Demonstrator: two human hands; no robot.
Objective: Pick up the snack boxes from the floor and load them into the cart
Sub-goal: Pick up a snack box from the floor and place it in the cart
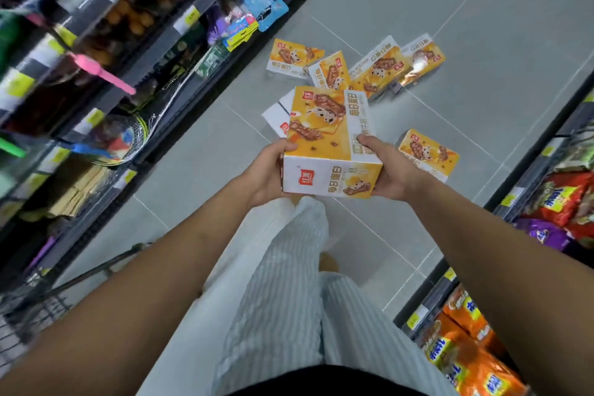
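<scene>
I hold one orange-and-white snack box [324, 138] up in front of me, above the floor. My left hand [266, 170] grips its left side and my right hand [387, 167] grips its right side, thumb on top. Several more of the same boxes lie scattered on the grey tiled floor: a cluster [360, 67] beyond the held box, a white-faced one [276, 119] partly hidden behind it, and a single box [426, 153] to the right. The wire cart [38, 302] shows at the lower left, only its rim and mesh in view.
Store shelves with packaged goods line the aisle on the left [106, 74] and the right [546, 219]. Pink and blue handled items [103, 72] stick out from the left shelf. My striped trousers [289, 283] fill the lower middle.
</scene>
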